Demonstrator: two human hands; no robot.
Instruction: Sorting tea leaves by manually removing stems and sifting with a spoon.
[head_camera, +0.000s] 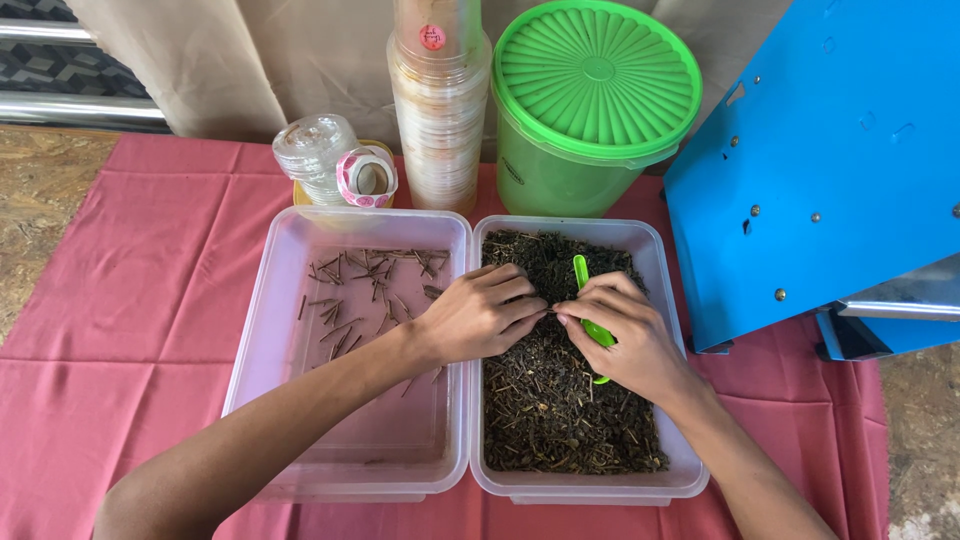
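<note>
Translucent plastic, two shallow tubs side by side on a counter under a pink-red cloth. Left tub: only a thin scatter of brown stems across the upper half, bottom otherwise bare. Right tub: filled with dark dried leaves and bits of stalk, with a green plastic scoop lying in it, partly hidden under the right hand. Behind the tubs: green lidded bucket, tall stack of clear cups, smaller stack of clear lids lying on its side, roll of pink-and-white stickers. Blue metal housing at far right.

Left hand reaching across the tubs' shared rims, palm down, fingers curled over the leaf pile. Right hand angled inward, thumb and forefinger pinched together on a thin stem where both hands meet. Left grip loosely curled at the same spot; whether also pinching the stem, cannot tell.
</note>
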